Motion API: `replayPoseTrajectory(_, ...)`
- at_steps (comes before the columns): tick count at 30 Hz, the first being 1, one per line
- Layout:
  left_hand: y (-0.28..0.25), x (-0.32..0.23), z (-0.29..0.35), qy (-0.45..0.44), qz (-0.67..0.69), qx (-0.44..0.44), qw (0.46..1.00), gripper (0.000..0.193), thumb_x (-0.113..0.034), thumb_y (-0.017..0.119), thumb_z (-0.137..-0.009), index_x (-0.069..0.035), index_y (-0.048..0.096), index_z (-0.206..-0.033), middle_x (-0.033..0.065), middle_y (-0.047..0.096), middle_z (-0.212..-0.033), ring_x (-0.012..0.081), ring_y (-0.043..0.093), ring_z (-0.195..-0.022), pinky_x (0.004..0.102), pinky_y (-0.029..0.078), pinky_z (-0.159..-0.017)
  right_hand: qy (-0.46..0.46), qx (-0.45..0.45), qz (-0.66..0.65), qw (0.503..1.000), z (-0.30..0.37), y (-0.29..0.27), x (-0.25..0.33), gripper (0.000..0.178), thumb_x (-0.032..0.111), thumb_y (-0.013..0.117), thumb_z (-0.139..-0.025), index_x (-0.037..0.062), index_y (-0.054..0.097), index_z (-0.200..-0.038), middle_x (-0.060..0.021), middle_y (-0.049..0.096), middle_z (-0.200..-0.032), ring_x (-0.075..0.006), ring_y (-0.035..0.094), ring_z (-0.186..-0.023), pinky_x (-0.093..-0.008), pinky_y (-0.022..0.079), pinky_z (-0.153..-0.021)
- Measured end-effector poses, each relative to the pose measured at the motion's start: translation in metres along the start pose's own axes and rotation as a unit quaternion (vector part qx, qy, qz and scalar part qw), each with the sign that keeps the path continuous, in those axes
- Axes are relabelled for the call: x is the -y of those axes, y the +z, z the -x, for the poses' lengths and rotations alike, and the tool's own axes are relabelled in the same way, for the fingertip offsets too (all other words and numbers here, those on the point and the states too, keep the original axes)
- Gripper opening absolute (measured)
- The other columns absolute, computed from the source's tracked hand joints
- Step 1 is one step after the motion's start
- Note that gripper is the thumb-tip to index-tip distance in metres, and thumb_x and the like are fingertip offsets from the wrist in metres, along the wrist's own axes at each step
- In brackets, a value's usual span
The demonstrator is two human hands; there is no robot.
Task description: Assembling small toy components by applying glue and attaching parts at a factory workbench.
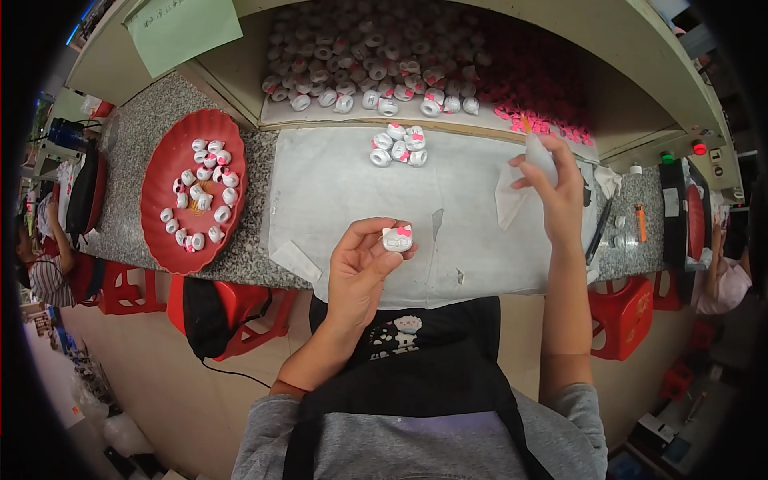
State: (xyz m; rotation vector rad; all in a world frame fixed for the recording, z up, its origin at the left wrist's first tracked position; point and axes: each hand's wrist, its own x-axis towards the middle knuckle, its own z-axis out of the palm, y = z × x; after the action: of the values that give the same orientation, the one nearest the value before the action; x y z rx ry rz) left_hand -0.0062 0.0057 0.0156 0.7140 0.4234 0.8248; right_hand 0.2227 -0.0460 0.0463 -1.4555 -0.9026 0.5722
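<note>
Between the fingertips of my left hand (358, 268) is a small white cat-head piece (398, 240) with a pink bow, its face turned toward me. My right hand (560, 192) is wrapped round a white squeeze bottle (542, 160) with a thin yellowish tip. That tip points up toward a heap of small pink pieces (552, 96) on the shelf. A cluster of similar white heads (398, 146) stands on the pale work sheet (320, 176), beyond my left hand. Some of them show pink bows.
Many white heads (352, 56) fill the shelf behind the sheet. At left, a red scalloped tray (156, 192) holds more heads. A white paper piece (298, 261) lies near the front edge; an orange tool (640, 224) lies at right. Red stools (620, 320) stand below the counter.
</note>
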Motion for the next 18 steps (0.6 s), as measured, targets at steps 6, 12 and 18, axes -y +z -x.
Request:
replayPoseTrajectory(6, -0.003, -0.004, -0.003, -0.014, 0.016, 0.006, 1.0, 0.028, 0.005, 0.052, -0.072, 0.0, 0.043, -0.098, 0.0111, 0.048, -0.101, 0.0181, 0.048, -0.096, 0.0357, 0.041, -0.083, -0.135, -0.028, 0.492, 0.86, -0.067, -0.015, -0.037, 0.022, 0.007, 0.057, -0.069, 0.0012, 0.052, -0.089, -0.0128, 0.053, -0.078, -0.0279, 0.053, -0.073, -0.0319, 0.042, -0.063)
replayPoseTrajectory(12, -0.012, -0.007, -0.004, 0.01, -0.012, -0.009, 1.0, 0.028, 0.004, 0.052, -0.073, 0.0, 0.043, -0.099, 0.0111, 0.048, -0.1, 0.0179, 0.049, -0.093, 0.0324, 0.042, -0.08, -0.146, 0.047, 0.496, 0.855, -0.061, -0.015, -0.037, 0.019, 0.006, 0.06, -0.065, 0.0011, 0.054, -0.082, -0.0123, 0.052, -0.079, -0.029, 0.052, -0.073, -0.0337, 0.041, -0.063)
replayPoseTrajectory(18, -0.009, -0.006, -0.008, 0.018, -0.033, -0.036, 0.999, 0.032, -0.002, 0.056, -0.071, -0.003, 0.044, -0.101, 0.0112, 0.052, -0.098, 0.0187, 0.053, -0.083, 0.0309, 0.042, -0.076, -0.197, 0.078, 0.474, 0.855, -0.049, -0.014, -0.034, 0.016, 0.002, 0.06, -0.063, 0.0012, 0.054, -0.077, -0.0089, 0.051, -0.076, -0.0251, 0.052, -0.069, -0.0301, 0.041, -0.06)
